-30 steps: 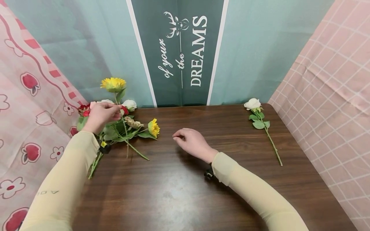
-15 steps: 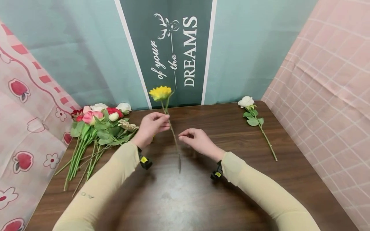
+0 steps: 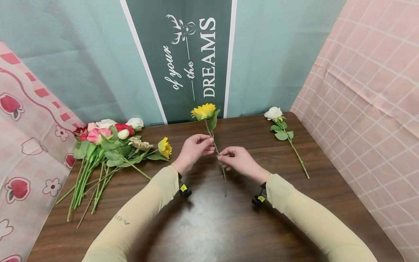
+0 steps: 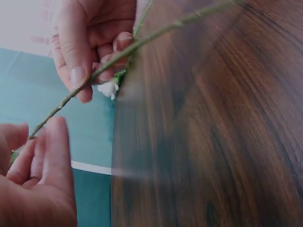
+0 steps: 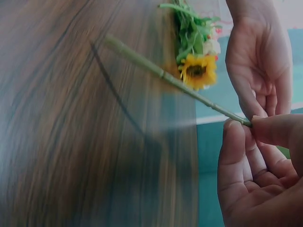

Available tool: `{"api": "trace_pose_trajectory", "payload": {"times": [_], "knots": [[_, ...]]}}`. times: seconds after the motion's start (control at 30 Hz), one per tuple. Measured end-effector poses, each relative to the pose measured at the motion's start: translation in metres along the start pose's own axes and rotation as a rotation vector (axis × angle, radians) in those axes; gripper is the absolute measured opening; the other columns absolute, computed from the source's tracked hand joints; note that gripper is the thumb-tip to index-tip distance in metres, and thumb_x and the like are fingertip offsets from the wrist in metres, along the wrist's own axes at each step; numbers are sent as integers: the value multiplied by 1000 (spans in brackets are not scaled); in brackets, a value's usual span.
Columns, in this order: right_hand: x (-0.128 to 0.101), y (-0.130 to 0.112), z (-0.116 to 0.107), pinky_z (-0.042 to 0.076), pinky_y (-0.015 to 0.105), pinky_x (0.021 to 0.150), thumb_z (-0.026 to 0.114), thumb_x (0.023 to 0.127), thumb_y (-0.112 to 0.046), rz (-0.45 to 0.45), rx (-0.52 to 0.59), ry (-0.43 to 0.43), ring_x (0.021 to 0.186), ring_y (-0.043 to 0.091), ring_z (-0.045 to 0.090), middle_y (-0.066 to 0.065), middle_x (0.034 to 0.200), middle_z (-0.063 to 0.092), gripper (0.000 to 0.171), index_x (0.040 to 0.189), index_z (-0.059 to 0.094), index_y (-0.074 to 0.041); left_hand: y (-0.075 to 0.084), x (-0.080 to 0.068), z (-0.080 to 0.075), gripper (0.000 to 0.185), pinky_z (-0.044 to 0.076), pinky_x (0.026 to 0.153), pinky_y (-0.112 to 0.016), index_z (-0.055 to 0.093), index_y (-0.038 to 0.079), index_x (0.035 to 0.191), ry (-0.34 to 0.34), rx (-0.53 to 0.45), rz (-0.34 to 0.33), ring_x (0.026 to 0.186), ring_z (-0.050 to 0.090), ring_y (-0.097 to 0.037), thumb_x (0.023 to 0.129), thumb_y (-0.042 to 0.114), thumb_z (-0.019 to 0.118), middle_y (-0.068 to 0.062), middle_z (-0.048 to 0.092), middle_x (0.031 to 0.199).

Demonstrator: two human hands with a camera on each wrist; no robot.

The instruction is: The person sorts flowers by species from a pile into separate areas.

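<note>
A yellow sunflower (image 3: 203,111) stands nearly upright over the middle of the table, its stem slanting down to the right. My left hand (image 3: 196,150) pinches the stem below the leaf. Lower down, my right hand (image 3: 243,163) holds the same stem between thumb and fingertips. In the left wrist view the bare stem (image 4: 156,33) runs between both hands, with the bloom out of sight. The right wrist view has the lower stem (image 5: 180,85) jutting past my right fingertips over the table.
On the left lies a pile of flowers: a pink rose (image 3: 98,135), white and red blooms, and another sunflower (image 3: 165,148) at its right edge. A single white rose (image 3: 273,113) lies at the far right. Fabric curtains (image 3: 278,54) border the brown table (image 3: 203,233).
My left hand has carried the sunflower from the pile on the left to the middle. My right hand, empty before, now pinches its stem. The head view has shifted slightly.
</note>
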State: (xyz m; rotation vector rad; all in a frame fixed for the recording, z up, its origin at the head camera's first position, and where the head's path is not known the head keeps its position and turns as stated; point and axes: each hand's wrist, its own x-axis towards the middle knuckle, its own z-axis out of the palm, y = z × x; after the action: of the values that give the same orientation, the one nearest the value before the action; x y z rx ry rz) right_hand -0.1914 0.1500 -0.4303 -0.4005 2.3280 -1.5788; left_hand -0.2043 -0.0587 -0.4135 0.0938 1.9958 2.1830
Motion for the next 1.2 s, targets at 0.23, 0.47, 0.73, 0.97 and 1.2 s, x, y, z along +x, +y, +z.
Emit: {"api": "trace_pose_trajectory", "payload": {"times": [0.23, 0.47, 0.73, 0.97, 1.2], "knots": [[2, 12, -40, 62, 37, 66, 68, 99, -14, 65, -67, 50, 73, 20, 67, 20, 89, 70, 23, 106, 69, 7, -9, -17, 6, 41, 55, 95, -37, 61, 6, 137, -149, 732, 232, 111, 66, -26, 103, 28, 64, -11, 67, 125], [11, 37, -79, 61, 35, 65, 64, 101, -11, 165, -144, 93, 71, 18, 66, 17, 89, 69, 24, 109, 67, 12, -18, -45, 16, 60, 40, 113, -42, 47, 14, 154, -374, 1332, 596, 135, 50, -26, 102, 40, 62, -8, 53, 148], [17, 54, -92, 60, 31, 62, 62, 101, -9, 236, -144, 98, 68, 16, 65, 12, 82, 68, 23, 107, 67, 13, -30, -60, 23, 68, 27, 122, -45, 40, 15, 158, -520, 1468, 738, 145, 39, -32, 102, 46, 61, -11, 46, 156], [22, 58, -90, 60, 30, 60, 61, 101, -10, 252, -177, 102, 64, 15, 65, 11, 78, 68, 23, 105, 68, 11, -34, -59, 17, 68, 28, 121, -48, 39, 14, 158, -534, 1442, 702, 145, 39, -32, 102, 46, 60, -12, 45, 156], [24, 57, -90, 61, 32, 62, 61, 100, -10, 234, -208, 122, 67, 16, 66, 14, 86, 69, 23, 107, 69, 10, -36, -57, 12, 68, 28, 120, -49, 39, 13, 158, -541, 1433, 671, 145, 39, -32, 102, 47, 60, -11, 44, 157]]}}
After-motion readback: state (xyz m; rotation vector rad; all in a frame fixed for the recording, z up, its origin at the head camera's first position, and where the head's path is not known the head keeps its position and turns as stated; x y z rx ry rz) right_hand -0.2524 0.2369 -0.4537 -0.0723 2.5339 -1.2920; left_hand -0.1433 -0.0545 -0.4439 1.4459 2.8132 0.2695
